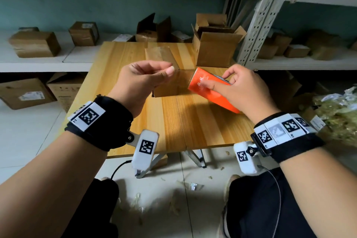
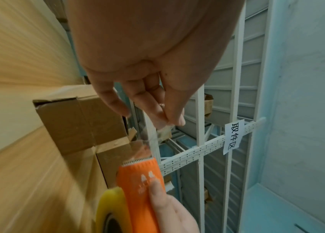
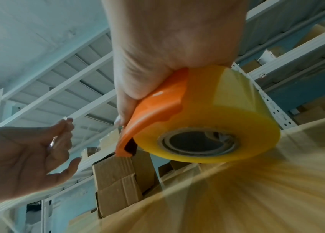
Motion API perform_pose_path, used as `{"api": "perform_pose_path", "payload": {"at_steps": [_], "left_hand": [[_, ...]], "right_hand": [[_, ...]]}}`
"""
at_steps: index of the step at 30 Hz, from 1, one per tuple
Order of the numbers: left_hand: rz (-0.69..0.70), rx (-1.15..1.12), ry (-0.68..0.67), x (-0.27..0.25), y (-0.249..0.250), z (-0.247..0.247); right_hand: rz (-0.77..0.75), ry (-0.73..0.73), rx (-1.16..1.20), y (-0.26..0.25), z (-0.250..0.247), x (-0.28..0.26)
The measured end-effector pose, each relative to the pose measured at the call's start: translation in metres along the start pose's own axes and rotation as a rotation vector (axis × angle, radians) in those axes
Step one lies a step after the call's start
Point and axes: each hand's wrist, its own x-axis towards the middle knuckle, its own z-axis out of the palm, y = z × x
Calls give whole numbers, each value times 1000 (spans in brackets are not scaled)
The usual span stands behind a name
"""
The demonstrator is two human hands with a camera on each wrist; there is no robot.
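Left hand (image 1: pixel 143 80) pinches the tape end (image 2: pixel 151 135); right hand (image 1: pixel 246 92) grips the orange dispenser (image 1: pixel 207 91). Best keep strip taut, level, centred over the box (image 1: pixel 165 91) seam.

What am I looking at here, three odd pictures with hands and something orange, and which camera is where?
No machine: a person works with bare hands. The wide picture comes from a camera on the head, looking down; the other two come from cameras strapped under each wrist, looking along the fingers. The right hand holds an orange tape dispenser carrying a yellow tape roll. The left hand pinches the clear tape end in a fingertip grip, stretched from the toothed blade. Below them, on the wooden table, sits a small cardboard box; an open box stands at the table's far right.
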Motion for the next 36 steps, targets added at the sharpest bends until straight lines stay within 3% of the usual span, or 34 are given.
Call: {"api": "perform_pose_path", "payload": {"at_steps": [4, 9, 14, 17, 20, 23, 25, 27, 30, 36], "left_hand": [[28, 42, -134, -11, -1, 15], [51, 111, -208, -18, 5, 23], [102, -259, -536, -39, 17, 40], [65, -253, -421, -31, 11, 32], [-2, -199, -358, -21, 14, 18], [-39, -277, -356, -18, 18, 15], [-66, -320, -377, -17, 19, 14], [-111, -392, -396, -16, 19, 14], [-214, -587, -372, -14, 20, 10], [-336, -786, -296, -12, 18, 1]], "right_hand": [[74, -25, -29, -3, 4, 11], [33, -24, -77, -6, 6, 13], [110, -46, -292, -4, 14, 25], [143, -148, -200, 6, 16, 28], [28, -76, -103, 1, 13, 21], [-58, -36, 373, -23, 10, 9], [-79, -223, 714, -42, 12, -1], [-85, -405, 901, -54, 18, -7], [-51, -535, 1024, -63, 25, -10], [-110, -495, 938, -70, 28, -12]]}}
